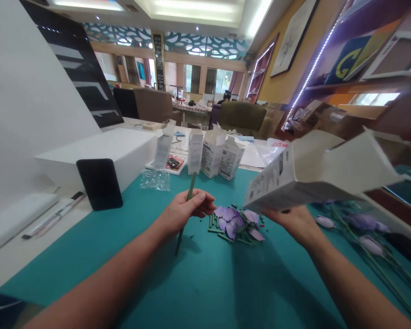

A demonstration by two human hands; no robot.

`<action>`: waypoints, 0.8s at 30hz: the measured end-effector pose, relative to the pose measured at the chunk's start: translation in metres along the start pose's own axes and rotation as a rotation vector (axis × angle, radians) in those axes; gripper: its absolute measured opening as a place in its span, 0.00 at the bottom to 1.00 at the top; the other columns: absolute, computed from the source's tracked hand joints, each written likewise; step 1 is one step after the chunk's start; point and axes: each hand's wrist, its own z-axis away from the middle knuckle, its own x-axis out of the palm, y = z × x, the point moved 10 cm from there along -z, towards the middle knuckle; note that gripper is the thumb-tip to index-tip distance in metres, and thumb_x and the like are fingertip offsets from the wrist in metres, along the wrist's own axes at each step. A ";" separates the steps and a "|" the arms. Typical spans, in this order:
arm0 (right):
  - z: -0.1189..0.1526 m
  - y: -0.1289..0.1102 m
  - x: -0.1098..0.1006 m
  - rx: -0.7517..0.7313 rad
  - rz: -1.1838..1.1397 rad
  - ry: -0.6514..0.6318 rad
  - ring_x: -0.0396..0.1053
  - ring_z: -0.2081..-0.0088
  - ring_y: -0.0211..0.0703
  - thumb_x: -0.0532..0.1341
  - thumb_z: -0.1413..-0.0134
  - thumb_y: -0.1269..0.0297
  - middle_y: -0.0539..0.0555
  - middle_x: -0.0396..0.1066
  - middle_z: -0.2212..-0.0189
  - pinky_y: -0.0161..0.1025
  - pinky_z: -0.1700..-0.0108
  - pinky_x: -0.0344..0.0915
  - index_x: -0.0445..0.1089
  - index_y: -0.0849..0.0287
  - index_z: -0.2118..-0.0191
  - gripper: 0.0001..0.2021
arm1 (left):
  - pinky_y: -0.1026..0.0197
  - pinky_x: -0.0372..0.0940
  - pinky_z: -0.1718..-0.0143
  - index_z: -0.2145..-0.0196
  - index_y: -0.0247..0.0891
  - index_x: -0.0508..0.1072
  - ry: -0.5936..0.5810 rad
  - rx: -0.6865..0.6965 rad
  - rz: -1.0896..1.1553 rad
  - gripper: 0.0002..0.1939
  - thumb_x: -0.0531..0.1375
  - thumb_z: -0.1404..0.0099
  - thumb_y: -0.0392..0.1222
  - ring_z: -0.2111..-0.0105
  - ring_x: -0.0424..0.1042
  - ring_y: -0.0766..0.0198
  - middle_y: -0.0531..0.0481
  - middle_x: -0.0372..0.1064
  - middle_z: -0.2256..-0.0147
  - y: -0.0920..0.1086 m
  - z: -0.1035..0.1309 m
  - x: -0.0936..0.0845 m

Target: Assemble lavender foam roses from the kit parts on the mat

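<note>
My left hand (pixel 188 208) is closed round a thin green flower stem (pixel 192 185), which stands nearly upright, leaning a little, over the teal mat (pixel 205 278). My right hand (pixel 289 221) grips a white cardboard box (pixel 274 180) from below. The box is tilted, with its flaps open toward the upper right; its inside cannot be made out fully. Between my hands lies a pile of purple petals (pixel 231 221) with several short cut green stem pieces (pixel 215 230). At the right, purple flowers (pixel 371 244) on long stems lie on the mat, partly blurred.
Several open white boxes (pixel 210 157) stand at the mat's far edge. Clear crumpled plastic (pixel 155 179) lies left of them. A black phone-like slab (pixel 99 184) leans against a large white box (pixel 123 144). Pens (pixel 56 214) lie at the left.
</note>
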 end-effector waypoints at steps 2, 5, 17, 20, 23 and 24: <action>-0.024 -0.007 0.023 0.043 -0.141 -0.032 0.72 0.59 0.56 0.69 0.59 0.55 0.58 0.75 0.62 0.51 0.58 0.69 0.70 0.58 0.58 0.21 | 0.59 0.66 0.66 0.66 0.34 0.73 0.009 -0.016 -0.004 0.19 0.61 0.41 0.56 0.70 0.73 0.62 0.47 0.75 0.70 -0.008 0.009 -0.010; -0.057 -0.016 0.068 0.080 -0.272 -0.067 0.70 0.57 0.54 0.71 0.65 0.57 0.59 0.73 0.58 0.50 0.57 0.69 0.64 0.57 0.51 0.32 | 0.60 0.66 0.68 0.68 0.34 0.72 -0.011 -0.045 0.000 0.22 0.62 0.44 0.59 0.74 0.72 0.63 0.48 0.74 0.73 -0.024 0.022 -0.018; -0.122 -0.026 0.246 0.009 -0.328 -0.201 0.66 0.52 0.50 0.72 0.72 0.62 0.58 0.65 0.50 0.47 0.49 0.64 0.58 0.58 0.48 0.39 | 0.66 0.59 0.79 0.70 0.35 0.69 0.092 0.036 0.092 0.19 0.56 0.38 0.56 0.83 0.62 0.70 0.55 0.64 0.82 -0.017 0.040 -0.051; -0.131 -0.018 0.267 0.015 -0.295 -0.160 0.66 0.51 0.50 0.71 0.70 0.61 0.58 0.64 0.50 0.48 0.49 0.63 0.56 0.57 0.47 0.40 | 0.68 0.56 0.82 0.70 0.35 0.69 0.097 0.015 0.098 0.18 0.55 0.37 0.55 0.85 0.59 0.72 0.56 0.62 0.84 -0.020 0.039 -0.054; -0.138 -0.015 0.283 0.007 -0.254 -0.117 0.65 0.51 0.50 0.71 0.68 0.59 0.58 0.64 0.50 0.48 0.49 0.62 0.54 0.56 0.45 0.41 | 0.68 0.54 0.82 0.71 0.35 0.68 0.092 0.000 0.115 0.18 0.55 0.37 0.55 0.86 0.58 0.73 0.57 0.61 0.84 -0.025 0.038 -0.054; -0.139 -0.016 0.288 -0.008 -0.241 -0.113 0.65 0.50 0.50 0.70 0.67 0.58 0.58 0.64 0.50 0.48 0.49 0.62 0.53 0.56 0.44 0.41 | 0.68 0.54 0.82 0.70 0.35 0.69 0.091 -0.003 0.119 0.18 0.55 0.37 0.55 0.86 0.58 0.73 0.56 0.62 0.84 -0.025 0.038 -0.054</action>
